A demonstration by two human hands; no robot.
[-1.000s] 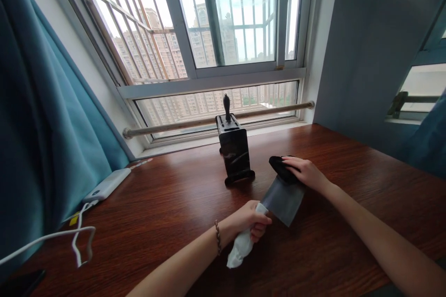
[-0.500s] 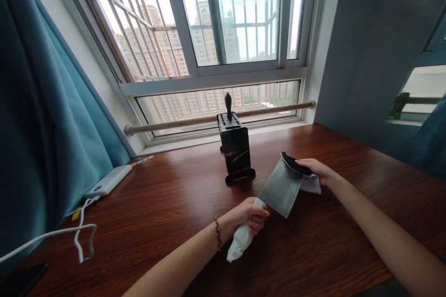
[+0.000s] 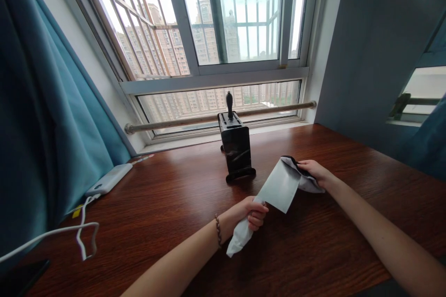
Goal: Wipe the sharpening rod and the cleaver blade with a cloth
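Observation:
My left hand (image 3: 253, 213) is closed round the handle of a wide cleaver, with a white tissue (image 3: 239, 240) wrapped about the handle and hanging below my fist. The grey cleaver blade (image 3: 278, 189) tilts up and away to the right, above the wooden table (image 3: 167, 213). At the blade's far end, my right hand (image 3: 316, 170) pinches a black-and-white cloth (image 3: 308, 184) folded over the blade's edge.
A black knife block (image 3: 237, 151) stands behind the blade with one dark knife handle (image 3: 229, 103) sticking out. A white power bank (image 3: 108, 179) and its white cable (image 3: 81, 234) lie at the left by the blue curtain (image 3: 42, 125). A dark flat object (image 3: 21, 278) sits at the near left corner.
The blade has lifted and turned its flat face up toward the light. My right hand has slid with the cloth from on top of the blade to its far end; the cloth's white side shows.

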